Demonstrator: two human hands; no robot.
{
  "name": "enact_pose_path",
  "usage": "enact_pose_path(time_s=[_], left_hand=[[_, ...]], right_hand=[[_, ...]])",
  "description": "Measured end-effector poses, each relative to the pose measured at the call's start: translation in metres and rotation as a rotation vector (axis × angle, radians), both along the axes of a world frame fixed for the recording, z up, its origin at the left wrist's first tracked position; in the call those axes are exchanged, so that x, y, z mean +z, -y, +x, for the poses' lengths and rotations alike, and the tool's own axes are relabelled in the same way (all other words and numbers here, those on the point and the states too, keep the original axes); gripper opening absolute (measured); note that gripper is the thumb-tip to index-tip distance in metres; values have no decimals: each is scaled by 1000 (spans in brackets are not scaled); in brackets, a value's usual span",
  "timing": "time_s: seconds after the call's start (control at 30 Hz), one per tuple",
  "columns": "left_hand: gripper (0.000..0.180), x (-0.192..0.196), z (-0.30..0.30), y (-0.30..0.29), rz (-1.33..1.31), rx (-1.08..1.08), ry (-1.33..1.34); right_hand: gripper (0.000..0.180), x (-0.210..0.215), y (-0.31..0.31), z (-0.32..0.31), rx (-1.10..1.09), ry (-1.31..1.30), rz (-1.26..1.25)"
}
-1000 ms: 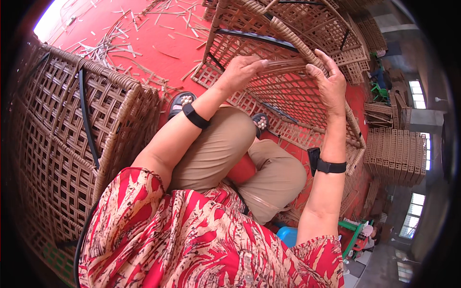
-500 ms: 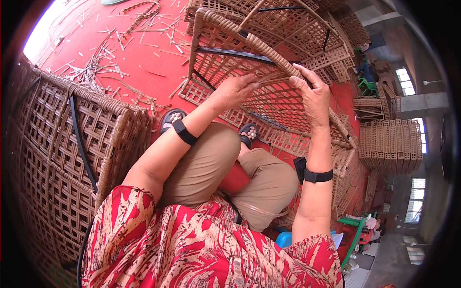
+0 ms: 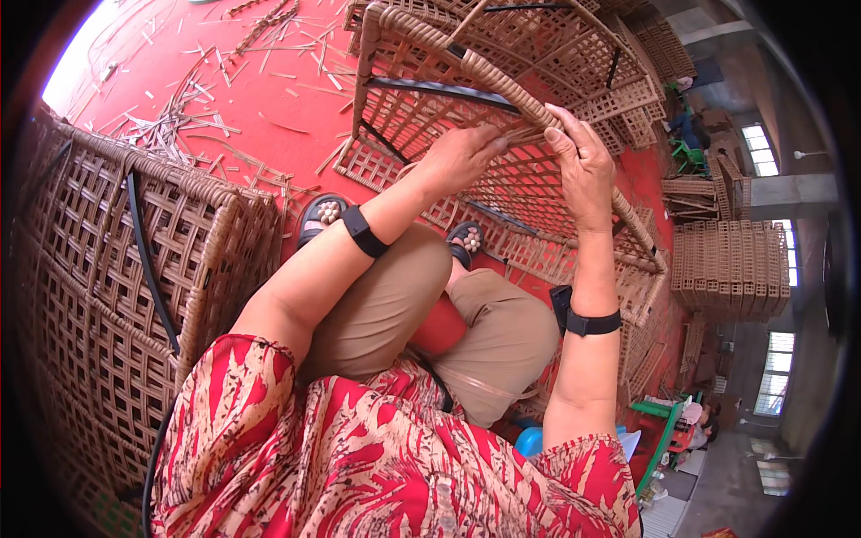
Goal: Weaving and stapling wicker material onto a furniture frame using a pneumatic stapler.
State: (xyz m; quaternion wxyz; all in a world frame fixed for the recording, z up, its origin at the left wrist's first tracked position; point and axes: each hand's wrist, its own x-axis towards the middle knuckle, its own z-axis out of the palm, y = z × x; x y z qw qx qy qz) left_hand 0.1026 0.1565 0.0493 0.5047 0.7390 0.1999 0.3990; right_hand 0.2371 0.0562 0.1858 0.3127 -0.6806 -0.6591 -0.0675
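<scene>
Nearest, the person sits cross-legged in a red patterned top and tan trousers, a black wristband (image 3: 361, 231) on the left forearm and another (image 3: 592, 322) on the right. A tall brown woven rattan panel (image 3: 134, 269) stands close at the left side. Compared with a second ago both hands have crept closer together along the thick wrapped rim of the brown wicker furniture frame (image 3: 502, 117) tilted in front of the knees, so the weaving seems to be advancing strand by strand along that edge. The left hand (image 3: 462, 157) presses flat against the lattice just below the rim, fingers bent around what looks like a thin strand, though the grip is hard to make out. The right hand (image 3: 583, 166) curls over the rim, fingers clasping it. Beyond, rattan offcuts (image 3: 179, 125) litter the red floor (image 3: 296, 99); stacked woven panels (image 3: 731, 269) stand well apart at right.
</scene>
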Motion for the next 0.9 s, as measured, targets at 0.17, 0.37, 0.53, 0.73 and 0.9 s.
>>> enact_pose_path(time_s=[0.17,0.37,0.53,0.73,0.9], left_hand=[[34,-5,-7,8,-25,3,54],[32,-12,-31,17,137,94,40],[31,-6,-50,30,116,70,27],[28,18,-69,40,85,76,-17],[27,43,-136,61,165,204,-152]], right_hand=[[33,1,1,-4,-51,73,-37],[45,-5,7,-2,-14,271,22],[41,-15,12,0,2,293,76],[37,-18,10,1,-60,270,75],[43,-22,11,-1,-71,340,131]])
